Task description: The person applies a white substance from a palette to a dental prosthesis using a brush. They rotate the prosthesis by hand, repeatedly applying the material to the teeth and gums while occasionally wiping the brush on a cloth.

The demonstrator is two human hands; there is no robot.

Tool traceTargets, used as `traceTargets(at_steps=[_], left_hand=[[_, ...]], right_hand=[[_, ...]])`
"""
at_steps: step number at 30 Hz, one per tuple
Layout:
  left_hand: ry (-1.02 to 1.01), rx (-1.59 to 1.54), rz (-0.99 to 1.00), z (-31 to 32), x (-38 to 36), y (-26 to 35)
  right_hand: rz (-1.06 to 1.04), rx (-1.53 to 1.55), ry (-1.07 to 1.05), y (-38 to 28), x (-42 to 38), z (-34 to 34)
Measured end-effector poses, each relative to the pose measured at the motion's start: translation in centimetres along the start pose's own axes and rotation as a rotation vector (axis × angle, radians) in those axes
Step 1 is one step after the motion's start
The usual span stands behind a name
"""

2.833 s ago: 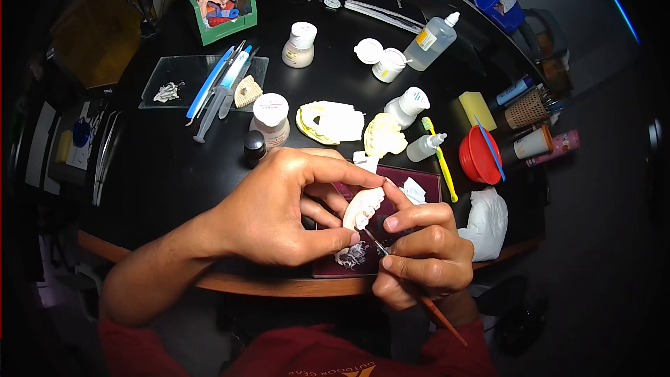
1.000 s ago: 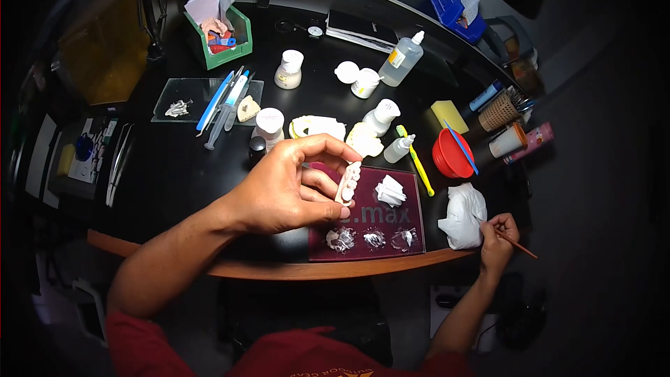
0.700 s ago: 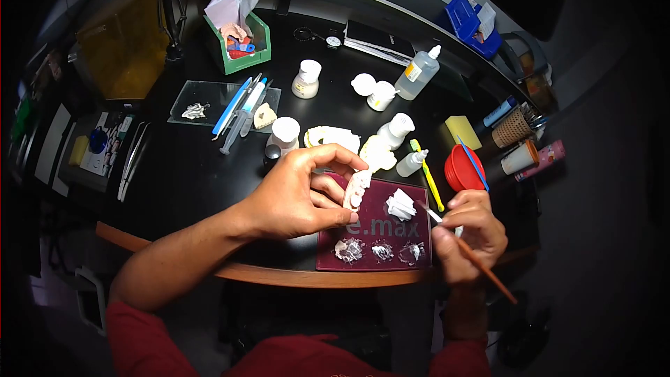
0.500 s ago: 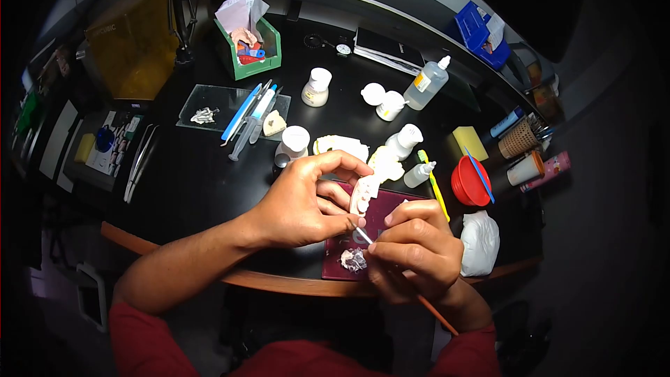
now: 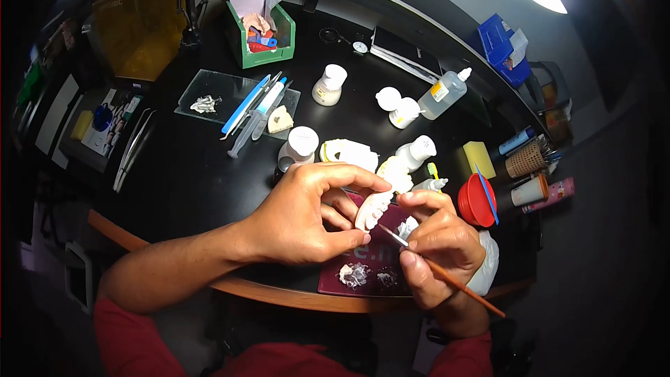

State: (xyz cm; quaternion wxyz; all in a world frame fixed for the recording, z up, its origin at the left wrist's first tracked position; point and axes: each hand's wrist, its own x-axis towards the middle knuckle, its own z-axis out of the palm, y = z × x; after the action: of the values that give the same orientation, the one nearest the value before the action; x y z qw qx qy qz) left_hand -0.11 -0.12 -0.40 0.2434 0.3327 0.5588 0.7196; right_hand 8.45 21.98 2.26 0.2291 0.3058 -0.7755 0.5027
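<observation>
Left hand [image 5: 296,216] pinching dental model [image 5: 372,209]; right hand [image 5: 440,248] gripping brush [image 5: 447,271]

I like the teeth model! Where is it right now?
In the head view, the teeth model sits pinched in the left hand, just above the dark red mat.

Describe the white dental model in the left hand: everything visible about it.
The dental model is a small, off-white, plaster-like arch with a row of moulded teeth along one edge. The left hand pinches it between thumb and fingertips, tilted, above the dark red mixing pad. The right hand holds a thin wooden-handled brush whose tip reaches the model's lower edge; actual contact cannot be judged.
</observation>
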Motion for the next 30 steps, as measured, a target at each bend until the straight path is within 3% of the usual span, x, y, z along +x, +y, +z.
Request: traceTargets(at_steps=[5,12,22,30], left_hand=[[-0.004,0.014,0.006,0.0,0.0,-0.2],[-0.034,-0.006,-0.012,0.1,-0.1,0.1],[-0.067,-0.053,-0.016,0.1,-0.1,0.3],[-0.094,-0.084,-0.05,-0.1,-0.1,0.2]], right_hand=[[0.085,0.069,-0.014,0.0,-1.6,0.6],[-0.092,-0.123,0.039,-0.3,-0.3,0.7],[0.004,0.069,0.079,-0.2,-0.9,1.2],[-0.029,0.001,-0.01,-0.5,-1.0,0.9]])
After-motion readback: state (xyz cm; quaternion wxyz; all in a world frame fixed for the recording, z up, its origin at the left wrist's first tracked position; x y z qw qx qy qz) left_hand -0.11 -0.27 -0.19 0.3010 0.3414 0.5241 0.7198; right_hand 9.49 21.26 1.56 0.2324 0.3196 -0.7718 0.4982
